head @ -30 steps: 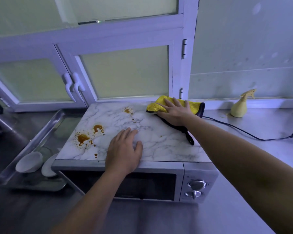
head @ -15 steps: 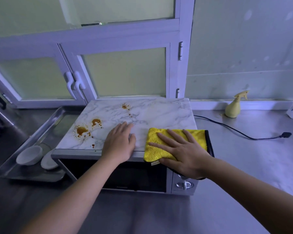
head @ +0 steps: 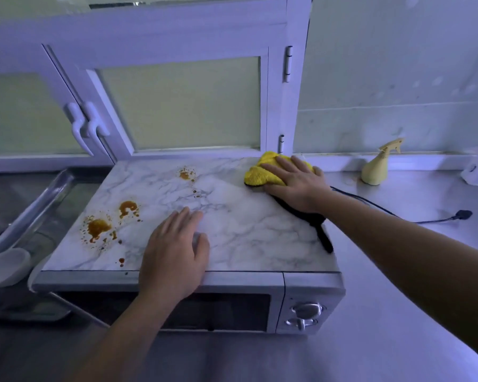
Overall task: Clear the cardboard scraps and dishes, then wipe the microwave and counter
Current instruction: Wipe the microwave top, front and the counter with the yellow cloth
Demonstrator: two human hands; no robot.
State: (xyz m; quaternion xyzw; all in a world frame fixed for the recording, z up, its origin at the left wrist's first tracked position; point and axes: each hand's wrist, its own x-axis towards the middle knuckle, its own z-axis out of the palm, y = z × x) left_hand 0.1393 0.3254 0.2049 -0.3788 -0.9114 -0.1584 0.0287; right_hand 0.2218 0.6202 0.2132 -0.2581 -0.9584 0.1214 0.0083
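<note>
We see right hand flat, pressing cloth on microwave top, left hand flat beside; stains sit well left of cloth, so loose cloth may just smear them.

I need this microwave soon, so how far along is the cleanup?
Done: no cardboard scraps show; white dishes sit in the metal tray. In hand: the right hand presses a yellow cloth on the back right of the marble-patterned microwave top, left hand flat beside. Left: brown stains, steel counter.
</note>
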